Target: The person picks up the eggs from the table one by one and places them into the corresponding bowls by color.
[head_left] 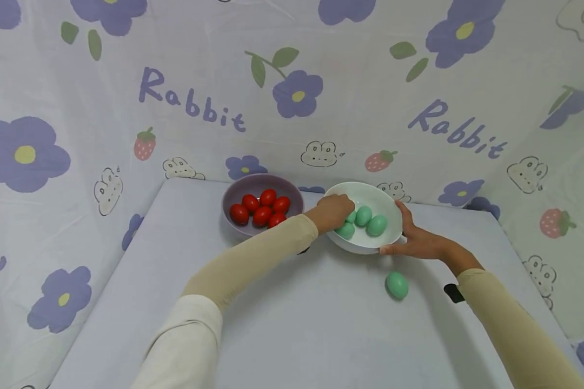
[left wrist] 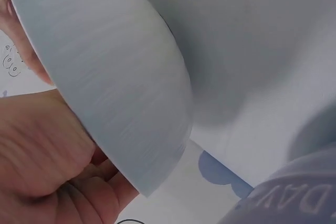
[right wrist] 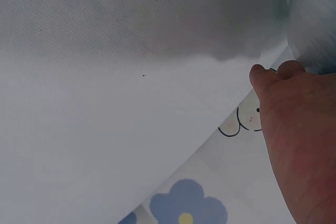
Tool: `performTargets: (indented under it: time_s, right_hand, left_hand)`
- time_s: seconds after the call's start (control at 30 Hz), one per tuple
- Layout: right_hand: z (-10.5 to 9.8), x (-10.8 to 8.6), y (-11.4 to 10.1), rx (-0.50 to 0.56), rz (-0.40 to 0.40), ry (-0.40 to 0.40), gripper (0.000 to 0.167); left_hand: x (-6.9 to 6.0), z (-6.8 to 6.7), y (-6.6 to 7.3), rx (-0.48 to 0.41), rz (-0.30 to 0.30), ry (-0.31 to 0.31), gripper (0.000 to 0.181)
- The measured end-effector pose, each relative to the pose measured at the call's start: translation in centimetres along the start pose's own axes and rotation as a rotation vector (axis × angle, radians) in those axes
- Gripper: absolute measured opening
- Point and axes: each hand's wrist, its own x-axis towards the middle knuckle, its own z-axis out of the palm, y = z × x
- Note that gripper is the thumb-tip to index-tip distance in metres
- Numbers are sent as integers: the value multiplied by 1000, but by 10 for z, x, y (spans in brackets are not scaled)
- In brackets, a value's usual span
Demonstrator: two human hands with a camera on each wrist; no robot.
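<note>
A white bowl [head_left: 391, 208] holds several pale green eggs [head_left: 377, 225]. My left hand [head_left: 332, 212] reaches over its left rim with bent fingers inside, close to the eggs. Those fingertips are hidden in the head view, so what they hold does not show. In the left wrist view the left hand [left wrist: 58, 156] lies behind the rim, the bowl's outer wall [left wrist: 121, 72] in front. My right hand [head_left: 420, 240] grips the bowl's right side, thumb low at the front and fingers behind. One more green egg [head_left: 397, 285] lies on the table in front of the bowl.
A purple bowl [head_left: 229, 224] with several red eggs [head_left: 261, 216] stands just left of the white bowl, partly behind my left forearm. Both bowls stand on a pale table [head_left: 292, 324], near its back edge. Behind hangs a printed cloth [head_left: 350, 97].
</note>
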Motion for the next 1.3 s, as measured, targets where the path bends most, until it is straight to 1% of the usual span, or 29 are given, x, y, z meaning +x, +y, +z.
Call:
performTargets:
  time_s: [0.17, 0.4, 0.57, 0.63, 0.73, 0.83, 0.93, 1.0, 1.07, 1.13, 1.2, 1.3]
  right_hand:
    - [2, -1, 0, 3, 9, -1, 136]
    - [1, -3, -3, 10, -3, 6, 135]
    - [0, -2, -3, 17, -22, 2, 134]
    - [1, -1, -3, 17, -24, 2, 134]
    - [0, 0, -4, 8, -18, -3, 134]
    - [-1, 1, -5, -6, -16, -8, 134]
    - [-2, 2, -5, -12, -17, -16, 132]
    - [-3, 2, -5, -9, -10, -23, 132]
    - [-3, 1, -4, -6, -2, -30, 132]
    - [-3, 0, -4, -1, 0, -37, 132]
    - [-2, -1, -3, 3, -8, -40, 132]
    - [0, -1, -1, -15, -19, -42, 131]
  left_hand:
    - [1, 2, 1, -31, -3, -20, 22]
    - [-3, -4, 2, -42, -4, -25, 20]
    - [-5, -8, 0, -58, -5, -47, 19]
    - [-7, -11, -1, -68, 2, -47, 23]
    - [-10, -18, -1, -115, 36, -3, 27]
    - [-10, -25, 1, -203, 84, 64, 44]
    - [-12, -32, 6, -297, 157, 153, 63]
    - [-18, -37, 13, -354, 202, 221, 71]
    - [-26, -42, 20, -418, 229, 278, 76]
    - [-35, -46, 28, -486, 241, 326, 81]
    - [-43, -48, 35, -562, 241, 359, 84]
    - [-58, -47, 45, -679, 258, 409, 87]
